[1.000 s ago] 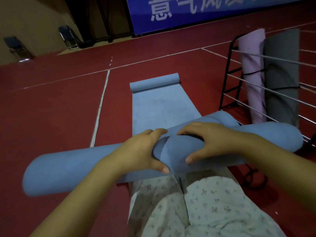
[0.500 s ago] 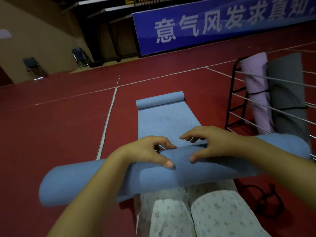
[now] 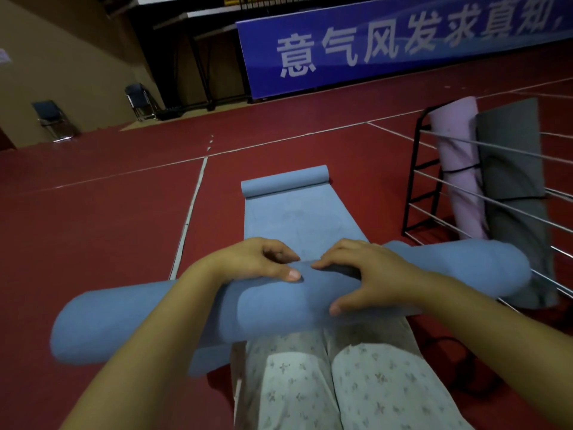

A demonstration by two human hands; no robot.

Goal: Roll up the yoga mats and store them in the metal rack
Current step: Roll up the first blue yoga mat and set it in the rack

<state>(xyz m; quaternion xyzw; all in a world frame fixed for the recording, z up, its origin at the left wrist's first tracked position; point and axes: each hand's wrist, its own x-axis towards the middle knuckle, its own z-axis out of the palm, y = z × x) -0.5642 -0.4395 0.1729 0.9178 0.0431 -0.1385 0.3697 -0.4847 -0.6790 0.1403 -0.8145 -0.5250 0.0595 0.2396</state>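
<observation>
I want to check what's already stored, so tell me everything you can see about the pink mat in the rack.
The pink mat is rolled into a tube and stands nearly upright, leaning slightly, inside the metal rack at the right. It looks like soft matte foam, pale lilac pink. A dark strap circles its middle. The rack's horizontal bars cross in front of it, and a grey mat stands right beside it. Neither hand touches it.

Blue mat point(image 3: 279, 308) matt, soft foam; rack point(image 3: 417, 193) thin metal bars; floor point(image 3: 93, 228) smooth red; trousers point(image 3: 310, 389) printed cloth
</observation>
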